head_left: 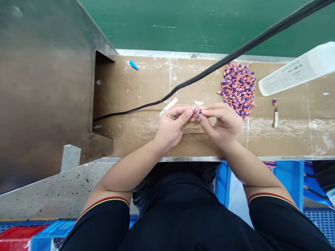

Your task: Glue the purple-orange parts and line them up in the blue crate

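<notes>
My left hand [172,127] and my right hand [220,123] meet above the cardboard-covered bench top [136,104]. Between their fingertips is a tiny pink and purple piece [196,110], pinched from both sides. Just beyond my right hand lies a heap of small purple and orange pieces [238,90]. A white paper strip [169,106] lies beside my left fingers. Farther right, a small knife with a pale handle [275,118] lies below a single purple piece [274,102].
A black cable [209,69] runs diagonally over the bench. A white labelled plastic bottle [295,69] lies at the right, and a small blue cone [133,65] sits at the far edge. A metal sheet [44,87] rises on the left, with a green wall [183,24] behind. Blue crates [222,184] stand below the front edge.
</notes>
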The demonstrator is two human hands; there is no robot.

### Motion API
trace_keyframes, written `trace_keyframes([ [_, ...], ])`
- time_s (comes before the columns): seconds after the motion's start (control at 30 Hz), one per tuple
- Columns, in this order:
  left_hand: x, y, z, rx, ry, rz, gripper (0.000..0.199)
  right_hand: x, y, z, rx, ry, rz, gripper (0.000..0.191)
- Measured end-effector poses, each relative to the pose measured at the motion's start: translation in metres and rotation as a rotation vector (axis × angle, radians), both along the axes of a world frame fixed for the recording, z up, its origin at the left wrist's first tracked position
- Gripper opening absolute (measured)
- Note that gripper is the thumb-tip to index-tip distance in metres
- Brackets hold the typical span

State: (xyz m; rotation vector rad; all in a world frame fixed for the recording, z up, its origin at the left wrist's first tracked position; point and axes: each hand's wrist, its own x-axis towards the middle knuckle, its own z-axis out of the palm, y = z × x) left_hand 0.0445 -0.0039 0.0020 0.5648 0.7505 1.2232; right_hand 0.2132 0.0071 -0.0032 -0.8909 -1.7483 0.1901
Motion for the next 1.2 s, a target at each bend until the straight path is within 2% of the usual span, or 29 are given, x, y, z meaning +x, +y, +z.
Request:
trace_keyframes([
  [0.33,0.000,0.000,-0.003,-0.010,-0.008,0.000,0.030,-0.003,0.000,-0.003,0.005,0.037,0.042,0.020],
  [0.53,0.000,0.000,-0.009,0.061,0.003,-0.001,0.024,-0.001,-0.001,-0.002,-0.034,-0.044,-0.030,0.007],
  [0.7,0.002,-0.002,-0.014,0.186,0.085,0.059,0.017,-0.002,-0.002,-0.001,-0.011,-0.007,-0.006,0.014],
  [0.9,0.003,-0.002,-0.024,0.348,0.287,0.152,0.021,-0.002,-0.004,-0.003,-0.007,-0.042,-0.022,0.012],
  [1.03,0.002,-0.004,-0.026,0.495,0.392,0.237,0.008,-0.002,-0.005,-0.002,0.026,-0.043,-0.004,0.016],
  [1.2,0.006,-0.008,-0.026,0.648,0.462,0.338,0.020,-0.003,-0.006,0.000,0.068,-0.027,-0.012,0.018],
])
